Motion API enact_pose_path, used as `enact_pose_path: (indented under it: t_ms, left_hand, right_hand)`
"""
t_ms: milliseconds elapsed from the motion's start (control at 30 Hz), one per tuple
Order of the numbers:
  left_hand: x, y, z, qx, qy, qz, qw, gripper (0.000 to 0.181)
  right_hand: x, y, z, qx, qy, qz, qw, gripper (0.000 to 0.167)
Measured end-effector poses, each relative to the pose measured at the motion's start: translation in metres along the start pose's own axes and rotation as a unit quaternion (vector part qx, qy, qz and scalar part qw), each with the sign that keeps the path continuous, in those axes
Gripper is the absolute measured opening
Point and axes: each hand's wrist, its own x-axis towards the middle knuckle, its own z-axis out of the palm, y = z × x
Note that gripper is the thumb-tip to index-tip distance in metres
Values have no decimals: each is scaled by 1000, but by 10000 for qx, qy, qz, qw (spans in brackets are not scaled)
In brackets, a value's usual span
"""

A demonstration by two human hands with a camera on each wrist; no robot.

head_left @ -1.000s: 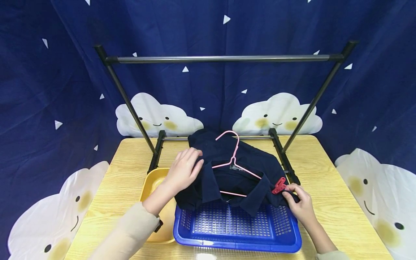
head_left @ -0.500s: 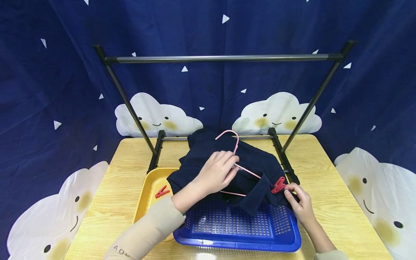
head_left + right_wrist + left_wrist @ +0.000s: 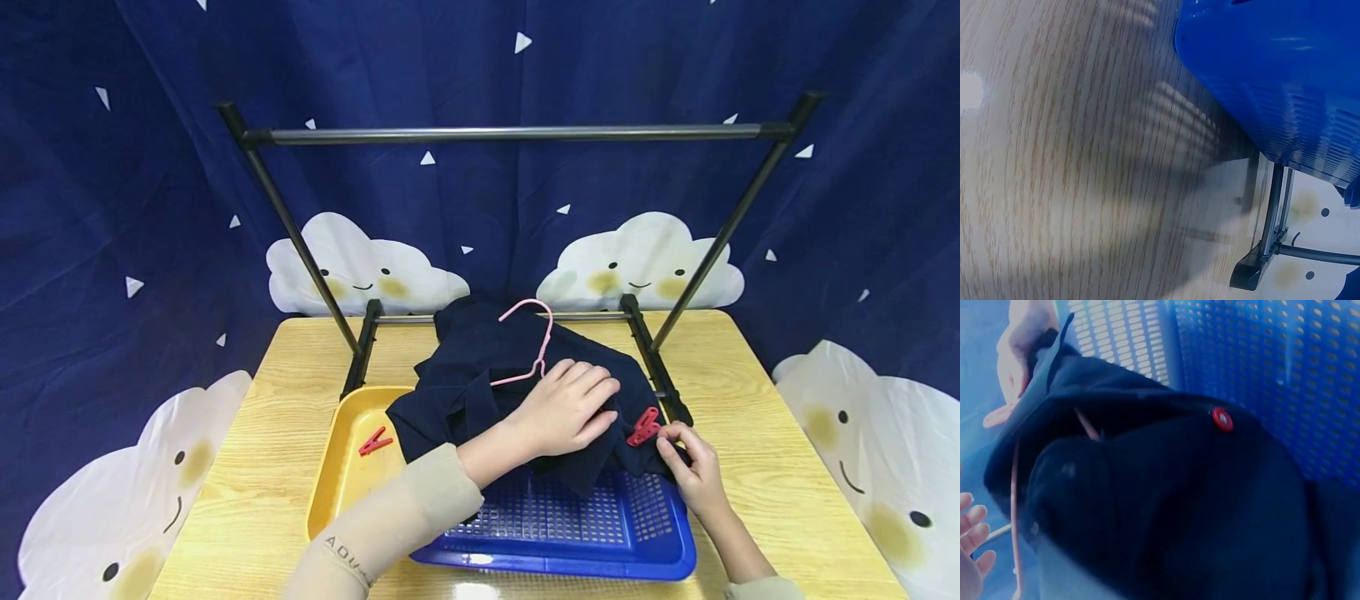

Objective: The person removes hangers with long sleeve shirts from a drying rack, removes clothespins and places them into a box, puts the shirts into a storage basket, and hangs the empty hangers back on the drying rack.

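The navy shirt [image 3: 487, 354] lies over the blue basket [image 3: 555, 565], reaching toward the back edge of the desk [image 3: 787, 450], a pink hanger [image 3: 550, 323] in its collar, while the person's left hand [image 3: 564, 410] is above it, fingers loosely apart, and the right hand [image 3: 696, 471] pinches its cloth beside a red clip [image 3: 644, 427].

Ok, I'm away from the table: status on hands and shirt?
Left hand over dark shirt; right hand pinches its edge. Pink hanger partly inside shirt. Possible snag: red clip beside right hand.

Hanger [image 3: 547, 339] pt. hidden, R cuff [image 3: 765, 588] cropped
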Motion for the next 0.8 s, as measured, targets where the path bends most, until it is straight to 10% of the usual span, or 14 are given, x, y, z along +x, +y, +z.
enact_pose_path:
  t_ms: [800]
  left_hand:
    - [31, 25, 35, 531, -1172, -21, 9917, 41]
  right_hand:
    - [0, 1, 2, -231, 33, -105, 9997, 15]
